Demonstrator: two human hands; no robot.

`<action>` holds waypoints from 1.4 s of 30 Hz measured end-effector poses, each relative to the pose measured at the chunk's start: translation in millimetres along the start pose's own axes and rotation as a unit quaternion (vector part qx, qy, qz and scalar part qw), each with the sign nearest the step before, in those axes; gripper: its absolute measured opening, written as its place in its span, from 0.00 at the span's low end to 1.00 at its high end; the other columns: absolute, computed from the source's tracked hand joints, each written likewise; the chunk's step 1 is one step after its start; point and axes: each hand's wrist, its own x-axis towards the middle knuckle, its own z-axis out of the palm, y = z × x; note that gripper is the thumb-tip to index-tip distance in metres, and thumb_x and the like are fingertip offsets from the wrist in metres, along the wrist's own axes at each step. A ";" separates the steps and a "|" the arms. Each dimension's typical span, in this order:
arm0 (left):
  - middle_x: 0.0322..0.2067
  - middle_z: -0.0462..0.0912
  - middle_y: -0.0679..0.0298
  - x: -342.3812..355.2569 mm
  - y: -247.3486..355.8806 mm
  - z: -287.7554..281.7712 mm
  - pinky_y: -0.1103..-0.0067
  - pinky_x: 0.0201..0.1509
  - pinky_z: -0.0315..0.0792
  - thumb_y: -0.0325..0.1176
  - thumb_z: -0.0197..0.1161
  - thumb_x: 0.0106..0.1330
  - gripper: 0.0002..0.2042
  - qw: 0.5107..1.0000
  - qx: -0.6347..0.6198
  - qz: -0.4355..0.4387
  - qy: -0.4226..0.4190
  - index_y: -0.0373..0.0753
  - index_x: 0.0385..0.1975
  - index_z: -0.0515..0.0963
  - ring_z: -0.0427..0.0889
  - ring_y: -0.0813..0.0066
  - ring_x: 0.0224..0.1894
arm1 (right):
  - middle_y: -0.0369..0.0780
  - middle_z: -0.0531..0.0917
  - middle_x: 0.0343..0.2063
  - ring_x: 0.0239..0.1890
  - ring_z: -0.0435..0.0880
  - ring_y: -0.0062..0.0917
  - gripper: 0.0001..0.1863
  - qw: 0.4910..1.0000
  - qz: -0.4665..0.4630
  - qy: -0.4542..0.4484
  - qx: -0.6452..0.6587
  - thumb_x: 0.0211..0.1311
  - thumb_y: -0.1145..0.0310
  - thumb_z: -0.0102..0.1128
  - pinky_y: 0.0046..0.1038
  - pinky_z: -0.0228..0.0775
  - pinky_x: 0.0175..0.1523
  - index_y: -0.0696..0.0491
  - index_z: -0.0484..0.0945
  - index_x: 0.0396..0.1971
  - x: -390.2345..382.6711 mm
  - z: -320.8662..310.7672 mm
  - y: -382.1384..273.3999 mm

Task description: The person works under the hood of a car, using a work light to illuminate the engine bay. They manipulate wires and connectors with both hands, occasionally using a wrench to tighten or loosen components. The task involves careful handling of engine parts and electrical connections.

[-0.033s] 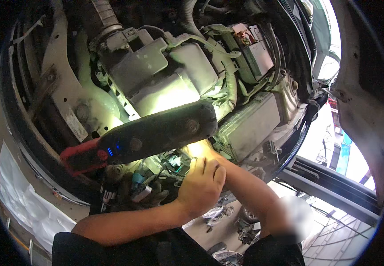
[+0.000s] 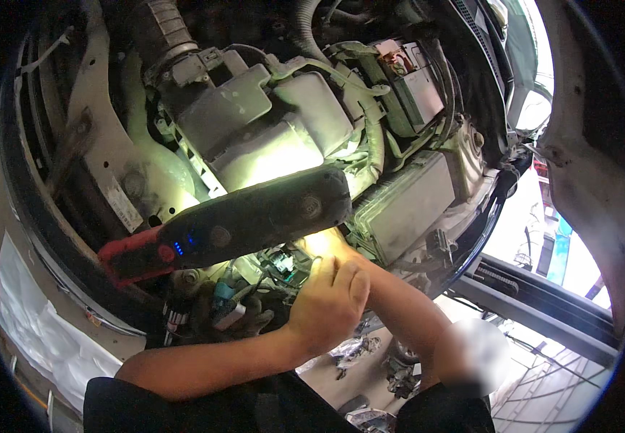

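A work lamp (image 2: 254,216) with a red end and blue indicator lights lies across a car's engine bay, casting light beneath it. Below it my left hand (image 2: 329,303) has curled fingers near my right wrist; whatever it may hold is hidden. My right hand (image 2: 324,244) reaches down under the lamp's edge, its fingers out of sight and brightly lit at the back. Just left of the hands are a small green connector or part (image 2: 283,265) and a teal fitting (image 2: 224,290) with cables.
A black box (image 2: 399,209) sits right of the lamp, the battery (image 2: 417,97) above it. The bumper edge (image 2: 81,303) curves around the bay. A white sheet (image 2: 45,325) lies at left; a grey metal beam (image 2: 550,310) runs at right, with loose parts (image 2: 399,375) below.
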 end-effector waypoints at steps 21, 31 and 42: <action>0.52 0.78 0.49 -14.6 37.4 -103.5 0.56 0.56 0.75 0.37 0.65 0.58 0.15 0.968 -0.168 0.181 -0.034 0.37 0.42 0.75 0.77 0.43 0.55 | 0.54 0.84 0.32 0.40 0.84 0.47 0.27 0.973 0.153 -0.102 -0.137 0.57 0.46 0.64 0.44 0.74 0.48 0.61 0.85 0.29 -22.2 0.7 -8.0; 0.46 0.80 0.52 -11.3 24.0 -113.7 0.57 0.53 0.78 0.32 0.63 0.57 0.07 0.948 -0.278 0.153 0.012 0.37 0.32 0.76 0.80 0.45 0.51 | 0.50 0.84 0.42 0.44 0.82 0.45 0.17 0.985 0.099 -0.075 -0.124 0.58 0.59 0.65 0.42 0.74 0.49 0.53 0.82 0.43 -35.1 6.1 11.6; 0.46 0.81 0.52 -18.3 32.0 -134.3 0.57 0.54 0.78 0.30 0.64 0.57 0.06 0.953 -0.261 0.156 0.017 0.36 0.32 0.77 0.81 0.46 0.51 | 0.52 0.84 0.37 0.41 0.83 0.45 0.18 0.967 0.161 -0.121 -0.154 0.56 0.55 0.65 0.41 0.74 0.49 0.56 0.84 0.35 -20.2 -14.9 -26.1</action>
